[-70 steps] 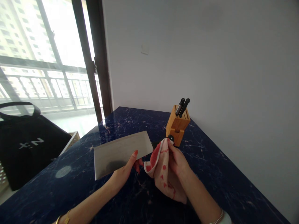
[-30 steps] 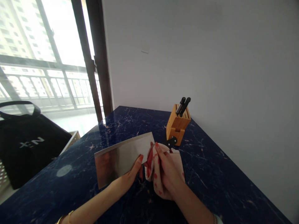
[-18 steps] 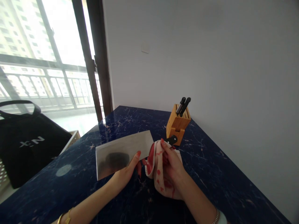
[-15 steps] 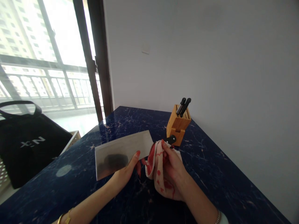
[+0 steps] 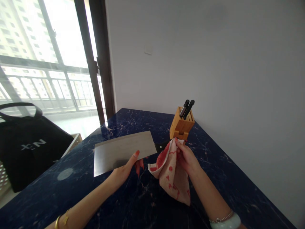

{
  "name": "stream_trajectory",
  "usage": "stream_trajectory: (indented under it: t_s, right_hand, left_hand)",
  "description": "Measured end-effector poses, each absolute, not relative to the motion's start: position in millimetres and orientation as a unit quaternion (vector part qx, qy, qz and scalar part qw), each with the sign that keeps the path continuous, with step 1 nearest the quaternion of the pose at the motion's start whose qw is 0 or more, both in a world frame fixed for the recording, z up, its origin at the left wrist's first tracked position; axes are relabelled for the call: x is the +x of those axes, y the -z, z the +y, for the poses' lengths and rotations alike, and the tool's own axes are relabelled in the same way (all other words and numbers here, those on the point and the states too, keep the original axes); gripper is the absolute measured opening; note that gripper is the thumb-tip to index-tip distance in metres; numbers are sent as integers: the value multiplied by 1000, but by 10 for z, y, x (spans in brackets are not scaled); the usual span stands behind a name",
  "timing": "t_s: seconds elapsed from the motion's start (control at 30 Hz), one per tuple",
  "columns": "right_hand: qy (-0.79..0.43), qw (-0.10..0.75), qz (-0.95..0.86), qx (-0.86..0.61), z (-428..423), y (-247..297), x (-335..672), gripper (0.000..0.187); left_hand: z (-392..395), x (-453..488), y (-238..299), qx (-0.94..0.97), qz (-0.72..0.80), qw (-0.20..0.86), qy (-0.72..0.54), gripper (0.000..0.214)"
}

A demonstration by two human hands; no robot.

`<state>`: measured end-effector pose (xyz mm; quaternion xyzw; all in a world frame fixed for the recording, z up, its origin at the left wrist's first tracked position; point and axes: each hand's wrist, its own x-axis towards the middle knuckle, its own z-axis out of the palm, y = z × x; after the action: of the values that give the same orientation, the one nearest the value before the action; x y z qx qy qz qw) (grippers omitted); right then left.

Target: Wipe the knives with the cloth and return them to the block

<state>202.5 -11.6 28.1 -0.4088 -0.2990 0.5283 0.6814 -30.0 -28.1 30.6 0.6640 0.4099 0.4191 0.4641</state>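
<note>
My left hand (image 5: 125,170) holds a broad steel cleaver (image 5: 122,153) from below, with the thumb and fingertips against the lower edge of its flat blade. The cleaver's black handle (image 5: 162,146) points right, its far end hidden behind a white towel with red patterns (image 5: 171,179). My right hand (image 5: 186,157) pinches the towel's upper corner, and the cloth hangs down beside the handle. Both hands are above the dark blue marble counter (image 5: 133,122).
A bamboo knife block (image 5: 181,124) with several black-handled knives stands against the wall just beyond the towel. A black tote bag (image 5: 28,152) sits past the counter's left edge, beside a pale crate (image 5: 76,137). The counter's right side meets a white wall (image 5: 238,79).
The towel has come off the cleaver's handle, and my right hand has moved up and right with it. The blade now lies flatter, and its black handle shows.
</note>
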Motion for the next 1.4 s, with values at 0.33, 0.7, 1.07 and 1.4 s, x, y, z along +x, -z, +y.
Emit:
stream_trajectory:
  t_s: [0.33, 0.7, 1.07, 1.4]
  right_hand:
    - [-269, 621, -511, -529, -88, -315, 2252, 33]
    - [33, 409, -708, -575, -153, -373, 2205, 31]
    - [11, 402, -727, -556, -341, -351, 1671, 21]
    - [3, 411, -760, -503, -398, -390, 1678, 21]
  left_hand:
    - [-295, -356, -376, 708, 353, 440, -424, 44]
    - [-338, -347, -312, 748, 358, 406, -384, 38]
    - [-262, -270, -152, 682, 377, 421, -465, 43]
    - [-131, -228, -2, 503, 331, 592, -537, 35]
